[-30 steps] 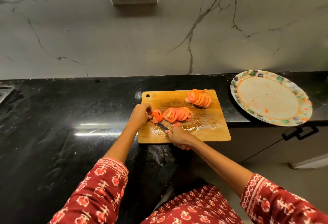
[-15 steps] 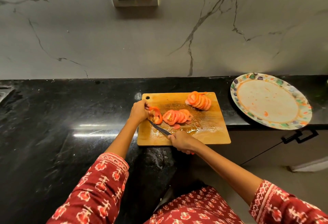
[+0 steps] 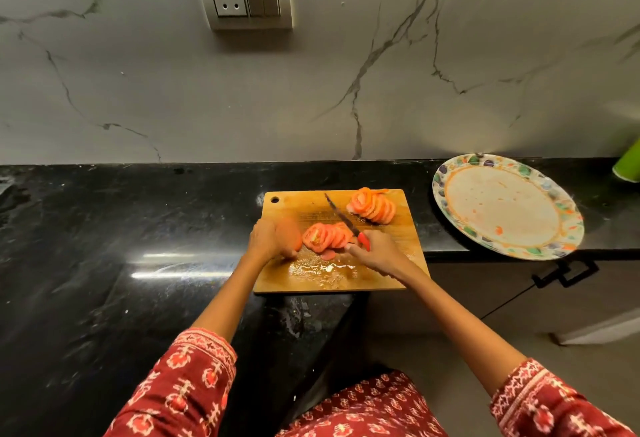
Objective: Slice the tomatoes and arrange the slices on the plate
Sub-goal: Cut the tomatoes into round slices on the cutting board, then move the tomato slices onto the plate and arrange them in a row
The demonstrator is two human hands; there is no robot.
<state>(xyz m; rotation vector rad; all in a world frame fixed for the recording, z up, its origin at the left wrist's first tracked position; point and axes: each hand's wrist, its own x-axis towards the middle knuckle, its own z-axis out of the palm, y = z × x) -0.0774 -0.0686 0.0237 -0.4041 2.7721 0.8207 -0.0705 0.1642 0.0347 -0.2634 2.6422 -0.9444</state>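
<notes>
Your right hand grips the red handle of the knife, whose blade points away from you over the board, between two fans of slices. Your left hand curls over a blurred tomato piece at the left end of the near slices; how tightly it holds, you cannot tell. The far slices lie near the board's back right corner. One small bit lies in the juice just in front. The plate sits to the right on the counter, well apart from the board and bearing no slices.
</notes>
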